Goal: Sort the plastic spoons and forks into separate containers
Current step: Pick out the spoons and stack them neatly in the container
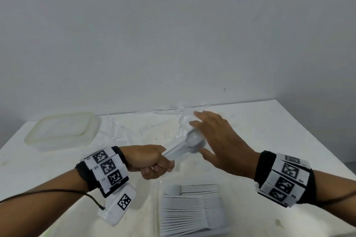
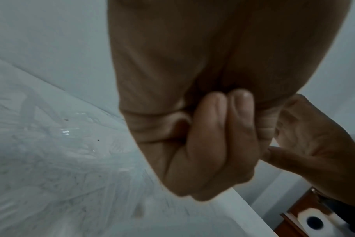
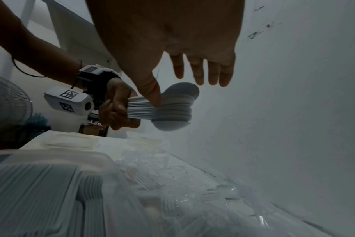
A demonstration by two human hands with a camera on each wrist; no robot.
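My left hand (image 1: 154, 161) grips the handles of a stack of white plastic spoons (image 1: 190, 144), held above the table with the bowls pointing right. In the right wrist view the same spoon stack (image 3: 172, 109) shows nested bowls, and the left hand (image 3: 116, 110) is curled round the handles. My right hand (image 1: 213, 138) is open, fingers spread over the bowls, thumb (image 3: 150, 89) touching the stack's top. Clear plastic forks and spoons (image 1: 150, 129) lie scattered on the white table. A clear container (image 1: 192, 209) near me holds rows of white cutlery.
A translucent lidded container (image 1: 63, 131) sits at the table's far left. The table (image 1: 279, 131) ends at the right edge, and a grey wall stands behind it. A fan (image 3: 6, 104) and a paper roll (image 2: 312, 219) are off the table.
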